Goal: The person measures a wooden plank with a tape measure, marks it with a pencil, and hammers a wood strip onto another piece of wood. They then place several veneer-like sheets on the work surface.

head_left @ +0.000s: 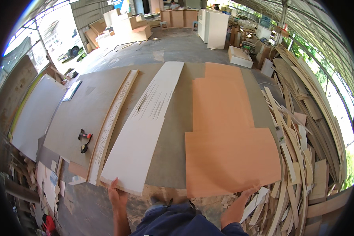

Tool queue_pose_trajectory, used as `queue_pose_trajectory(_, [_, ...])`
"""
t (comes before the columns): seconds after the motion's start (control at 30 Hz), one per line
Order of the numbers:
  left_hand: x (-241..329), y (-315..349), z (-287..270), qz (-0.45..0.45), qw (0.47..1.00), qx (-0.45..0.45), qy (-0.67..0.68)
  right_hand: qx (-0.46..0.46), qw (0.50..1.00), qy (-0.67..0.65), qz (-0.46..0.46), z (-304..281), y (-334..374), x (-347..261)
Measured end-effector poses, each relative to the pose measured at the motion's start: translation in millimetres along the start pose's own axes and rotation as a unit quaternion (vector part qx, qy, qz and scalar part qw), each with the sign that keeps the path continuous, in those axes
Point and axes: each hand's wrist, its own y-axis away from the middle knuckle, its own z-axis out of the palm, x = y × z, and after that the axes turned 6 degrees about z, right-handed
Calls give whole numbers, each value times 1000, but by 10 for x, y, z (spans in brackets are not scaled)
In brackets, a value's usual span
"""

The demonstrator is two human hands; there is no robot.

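Left hand (118, 196): pinching white panel (141, 133) at near left corner | White panel: desk (170, 153), left of centre | Right hand (247, 192): at orange sheet's (232, 161) near edge, right; grip unclear | Handling, judged: support evenly, avoid flexing dark-streaked far half | Left: narrow framed strip (111, 126)

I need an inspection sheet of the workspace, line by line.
Surface: broad brown-grey board.
Job's things: white panel, dark streaks partway along; orange sheets to its right, overlapped or abutting, unclear.
Clutter: narrow perforated strip and red-black tool left of the panel; wood offcuts heaped right of the board.
Hands: left hand at the white panel's near edge, right hand at the orange sheets' near edge; grip unclear.
Cables: none clearly made out.
Surroundings: white cabinet and wooden counter ahead.
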Motion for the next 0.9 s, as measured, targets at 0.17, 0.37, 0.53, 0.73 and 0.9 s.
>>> queue_pose_trajectory(0.17, [20, 92, 56, 2, 1000, -21, 17, 83, 994, 60, 29, -131, -307, -50])
queue_pose_trajectory(0.37, [-24, 89, -68, 3, 1000, -27, -6, 97, 991, 95, 18, 35, -16, -201])
queue_pose_trajectory(0.53, [-128, 43, -190, -48, 998, -5, 38, 291, 827, 479, -39, 227, 118, -531])
queue_pose_trajectory(0.73, [-568, 106, -479, -127, 988, -34, 78, -83, 918, 380, -82, 1336, 1168, 62])
queue_pose_trajectory(0.9, [-667, 167, -688, -171, 983, -36, 50, -399, 836, 241, 290, 2542, 3074, 485])
